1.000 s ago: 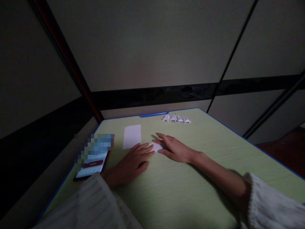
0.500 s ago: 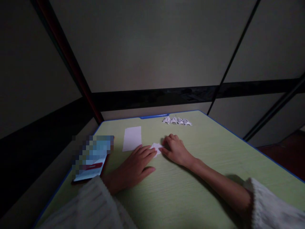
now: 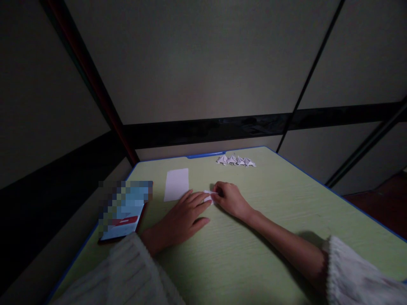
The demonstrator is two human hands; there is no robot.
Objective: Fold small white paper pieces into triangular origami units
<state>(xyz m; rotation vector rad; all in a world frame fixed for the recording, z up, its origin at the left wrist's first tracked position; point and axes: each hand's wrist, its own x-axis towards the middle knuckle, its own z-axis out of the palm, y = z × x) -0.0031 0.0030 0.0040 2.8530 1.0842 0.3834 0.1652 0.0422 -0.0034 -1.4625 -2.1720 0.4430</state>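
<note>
A small folded white paper [image 3: 208,196] lies on the table between my two hands, mostly covered by fingers. My left hand [image 3: 187,214] rests palm down with its fingers stretched out, the fingertips lying on the paper's left part and the thumb apart on the table. From the right, my right hand [image 3: 230,199] pinches the paper's right edge between thumb and curled fingers. The shape of the folds under the fingers is hard to make out.
A flat white paper sheet [image 3: 177,184] lies beyond my left hand. Several folded paper figures [image 3: 235,160] stand in a row near the far edge of the green table [image 3: 270,262]. At left is a tablet-like screen [image 3: 125,212], partly blurred out. Panelled walls enclose the table's far side.
My right hand has shifted slightly left, its fingers curling onto the paper's right side. My left hand has slid a little to the right, so less of the paper shows.
</note>
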